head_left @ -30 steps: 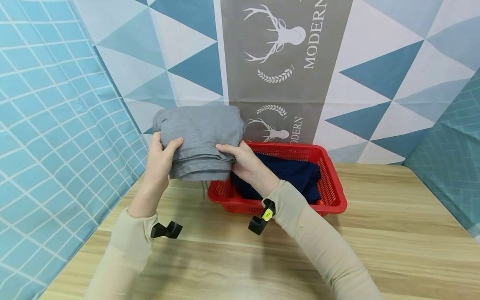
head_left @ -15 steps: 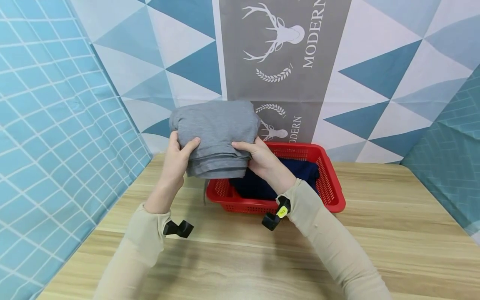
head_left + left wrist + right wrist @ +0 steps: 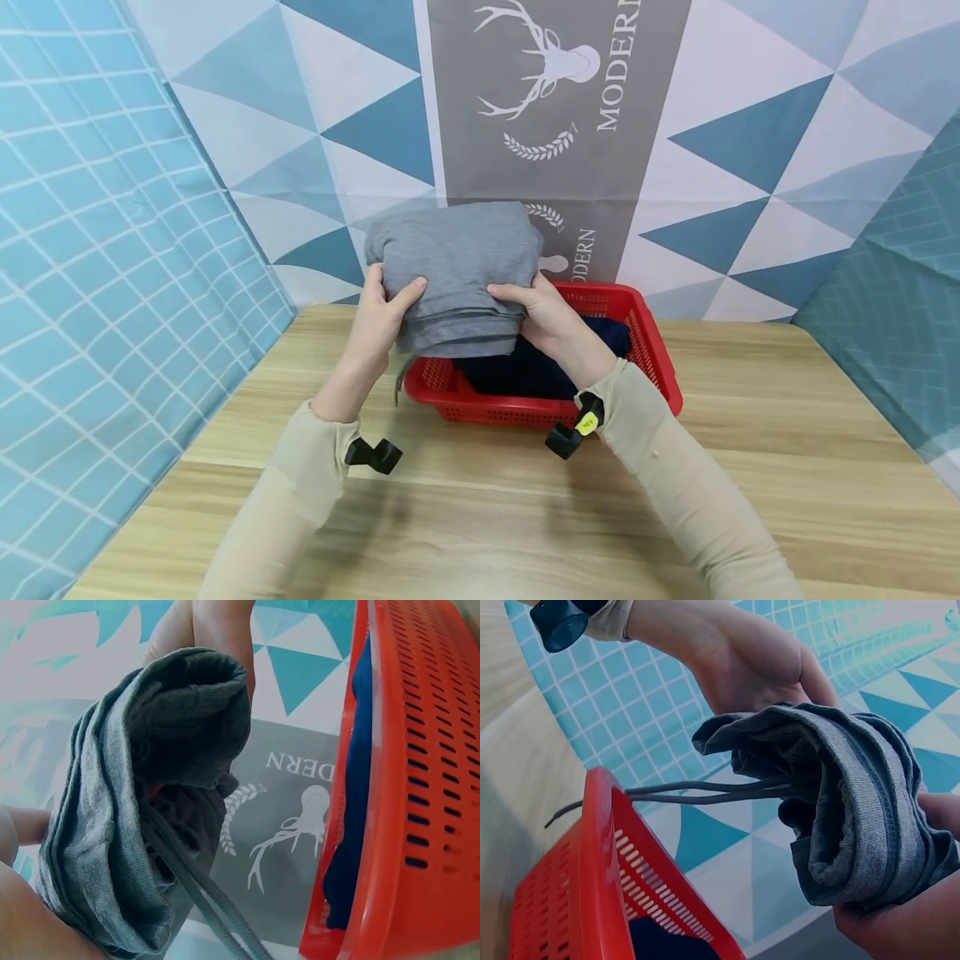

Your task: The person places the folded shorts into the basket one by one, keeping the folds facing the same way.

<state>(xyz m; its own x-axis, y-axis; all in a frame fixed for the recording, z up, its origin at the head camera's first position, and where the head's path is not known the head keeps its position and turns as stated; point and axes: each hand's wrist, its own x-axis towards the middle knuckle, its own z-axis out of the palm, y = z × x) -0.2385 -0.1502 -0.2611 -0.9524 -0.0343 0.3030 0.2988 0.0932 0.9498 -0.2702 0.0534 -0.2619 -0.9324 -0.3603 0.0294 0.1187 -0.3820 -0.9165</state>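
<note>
Folded grey drawstring pants point(image 3: 457, 258) are held up in front of me, partly over the basket in the head view. My left hand point(image 3: 373, 321) grips their left side, thumb on top. My right hand point(image 3: 553, 321) grips the right side the same way, fingers tucked underneath. Both wrist views show the stacked layers and the waistband point(image 3: 859, 795) from below, with a loose drawstring point(image 3: 720, 793) hanging out. A red plastic basket point(image 3: 666, 375) stands on the table behind and below my right hand. Inside it lies a navy cloth point(image 3: 517, 375), partly hidden by the pants and my right arm.
The wood-grain table point(image 3: 480, 508) stretches in front of me and to both sides. A patterned wall covering point(image 3: 750, 158) rises right behind the basket. On the left stands a blue tile-patterned sheet point(image 3: 97, 250).
Both hands have carried the folded grey pants to the right, from left of the basket to over its left part. The grip is the same. The basket has stayed in place.
</note>
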